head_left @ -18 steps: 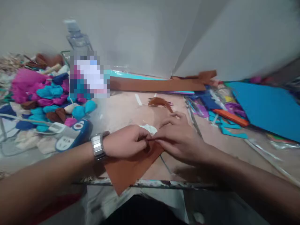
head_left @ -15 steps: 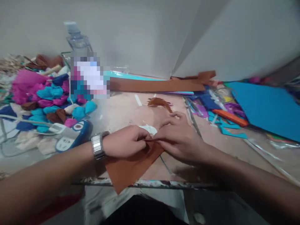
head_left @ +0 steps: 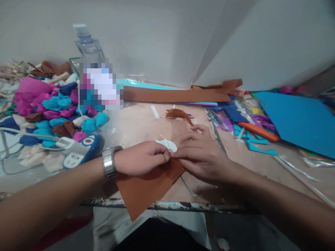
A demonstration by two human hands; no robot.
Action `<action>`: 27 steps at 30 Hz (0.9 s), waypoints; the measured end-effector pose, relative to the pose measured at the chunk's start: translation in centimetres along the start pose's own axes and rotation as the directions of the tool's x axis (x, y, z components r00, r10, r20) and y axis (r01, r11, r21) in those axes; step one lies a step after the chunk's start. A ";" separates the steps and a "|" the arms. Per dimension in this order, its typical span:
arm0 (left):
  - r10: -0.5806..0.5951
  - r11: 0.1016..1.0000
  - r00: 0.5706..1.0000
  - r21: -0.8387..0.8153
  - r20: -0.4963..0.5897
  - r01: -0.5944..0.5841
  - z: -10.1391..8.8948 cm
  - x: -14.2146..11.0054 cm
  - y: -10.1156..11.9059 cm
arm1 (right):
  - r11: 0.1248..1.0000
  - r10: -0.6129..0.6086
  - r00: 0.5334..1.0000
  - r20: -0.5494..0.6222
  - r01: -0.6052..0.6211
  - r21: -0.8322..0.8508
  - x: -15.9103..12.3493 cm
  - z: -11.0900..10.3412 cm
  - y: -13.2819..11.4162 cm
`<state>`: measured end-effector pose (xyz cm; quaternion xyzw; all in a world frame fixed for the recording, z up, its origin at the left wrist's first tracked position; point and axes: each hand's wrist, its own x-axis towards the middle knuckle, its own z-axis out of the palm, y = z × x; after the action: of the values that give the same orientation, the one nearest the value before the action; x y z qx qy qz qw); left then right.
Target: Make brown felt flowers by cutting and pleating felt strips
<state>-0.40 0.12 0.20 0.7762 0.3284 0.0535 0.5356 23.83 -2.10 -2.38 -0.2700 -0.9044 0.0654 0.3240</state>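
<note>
Thumb now tucked nearer its forefinger than earlier, the left hand (head_left: 142,158) and right hand (head_left: 201,153) pinch the brown sheet (head_left: 146,190) over the counter (head_left: 138,125); its top edge seems part-worked, lower corner untouched.

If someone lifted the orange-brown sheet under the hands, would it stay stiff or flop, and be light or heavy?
The orange-brown sheet is probably light, as it looks thin. It may stay fairly stiff: its near corner juts past the table edge without obvious droop.
</note>
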 end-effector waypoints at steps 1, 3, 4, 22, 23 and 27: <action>-0.005 1.000 1.000 0.004 -0.011 0.005 0.0 0.1 0.0 | 1.000 0.002 1.000 0.002 -0.002 0.003 0.0 0.0 0.0; -0.012 1.000 1.000 0.021 -0.021 0.013 0.1 0.2 -0.1 | 1.000 0.005 1.000 0.003 -0.005 0.004 0.1 0.0 -0.1; -0.012 1.000 1.000 0.025 -0.018 0.013 0.1 0.3 -0.2 | 1.000 0.005 1.000 0.000 -0.005 0.001 0.1 0.0 -0.1; 0.045 0.997 0.993 0.061 -0.107 -0.038 0.3 0.1 -0.8 | 0.998 0.062 0.997 0.039 -0.062 -0.013 -0.1 0.0 -0.2; 0.055 0.997 0.992 0.068 -0.114 -0.048 0.4 0.1 -0.9 | 0.998 0.057 0.997 0.042 -0.056 -0.012 -0.1 0.0 -0.2; 0.076 0.994 0.986 0.091 -0.147 -0.064 0.4 0.1 -0.9 | 0.999 0.050 0.998 0.041 -0.049 -0.015 -0.1 0.0 -0.1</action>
<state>-0.50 0.04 -0.80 0.8033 0.3423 0.1165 0.4732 23.85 -2.21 -2.45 -0.2932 -0.9043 0.0728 0.3015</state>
